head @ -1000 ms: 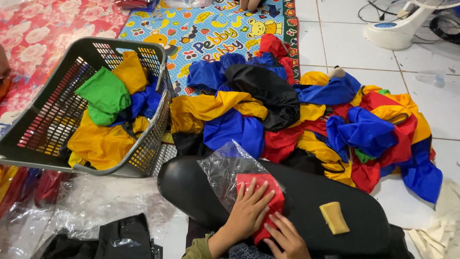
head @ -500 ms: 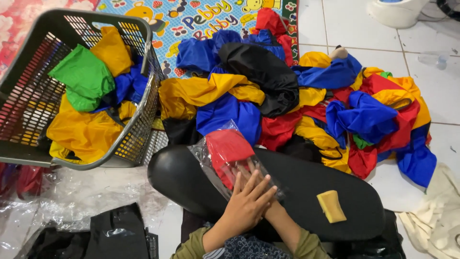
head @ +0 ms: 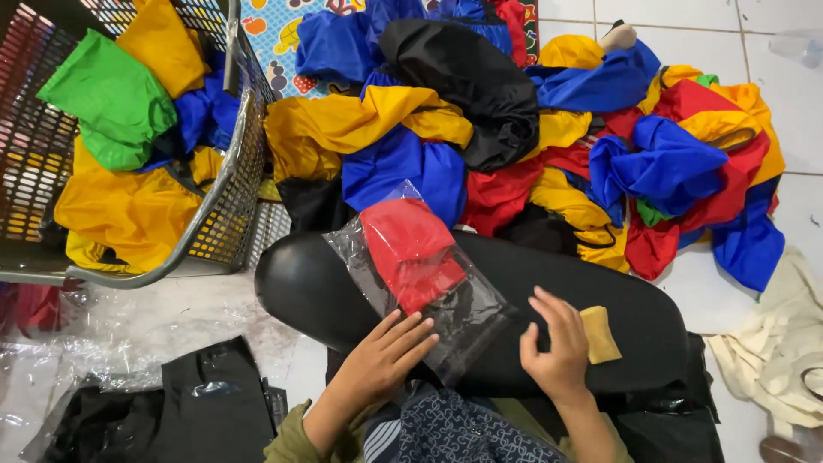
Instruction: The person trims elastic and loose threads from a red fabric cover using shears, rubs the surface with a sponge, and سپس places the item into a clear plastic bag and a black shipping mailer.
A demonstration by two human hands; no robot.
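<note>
red cloth bagged on a black cushion

a tilted basket (head: pixel 225 180) of cloth is seen at left. the left hand (head: pixel 381 360) is laid flat, fingers released, on the clear bag (head: pixel 446 309) holding folded red cloth (head: pixel 410 250): light, soft, slippery, best gripped at its open edge. the right hand (head: pixel 555 351) is loosely curled, grasping nothing, with bare cushion (head: pixel 643 300) beyond.

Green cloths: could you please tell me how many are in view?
3. One large green cloth lies in the basket; a small green scrap and a green edge show in the pile on the floor. More may be buried.
</note>
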